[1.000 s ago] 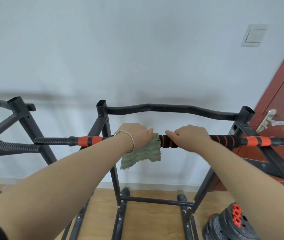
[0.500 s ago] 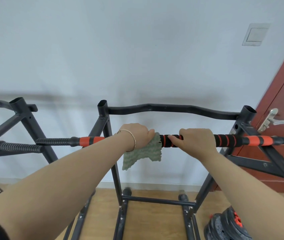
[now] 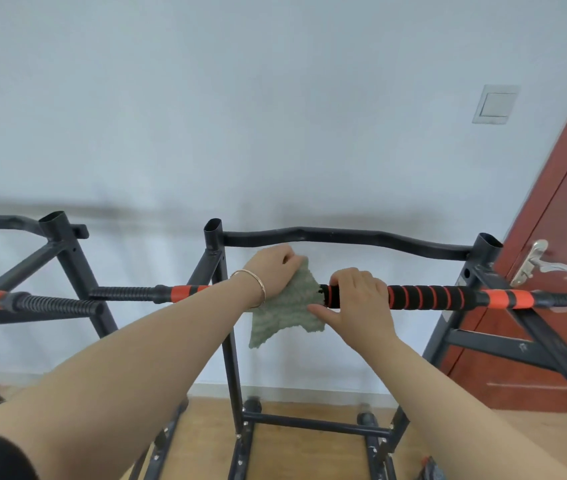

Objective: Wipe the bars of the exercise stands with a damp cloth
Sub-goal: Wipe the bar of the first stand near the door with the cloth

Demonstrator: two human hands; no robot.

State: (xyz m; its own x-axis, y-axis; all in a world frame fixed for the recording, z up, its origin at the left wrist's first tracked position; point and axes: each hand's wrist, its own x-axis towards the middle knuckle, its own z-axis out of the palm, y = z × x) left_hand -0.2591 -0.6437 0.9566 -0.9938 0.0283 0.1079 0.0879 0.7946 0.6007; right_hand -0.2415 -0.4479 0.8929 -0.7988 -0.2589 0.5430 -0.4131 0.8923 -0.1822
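A black and orange barbell bar [image 3: 427, 297] lies across a black exercise stand [image 3: 344, 235]. A green cloth [image 3: 287, 306] is draped over the bar near its middle. My left hand [image 3: 273, 268] grips the top of the cloth, raised a little above the bar. My right hand [image 3: 358, 296] holds the foam grip just right of the cloth, fingers curled over it, with the thumb touching the cloth's lower right corner. A second stand [image 3: 63, 258] with its own bar [image 3: 32, 303] is at the left.
A white wall is close behind the stands. A red door [image 3: 559, 237] with a silver handle [image 3: 538, 261] is at the right, and a light switch [image 3: 495, 103] above. The stand's base bars [image 3: 309, 424] rest on a wooden floor.
My left hand has lifted off the bar, pulling the cloth's top up. My right hand shifted slightly left and its thumb reached down to the cloth. The camera tilted up a little.
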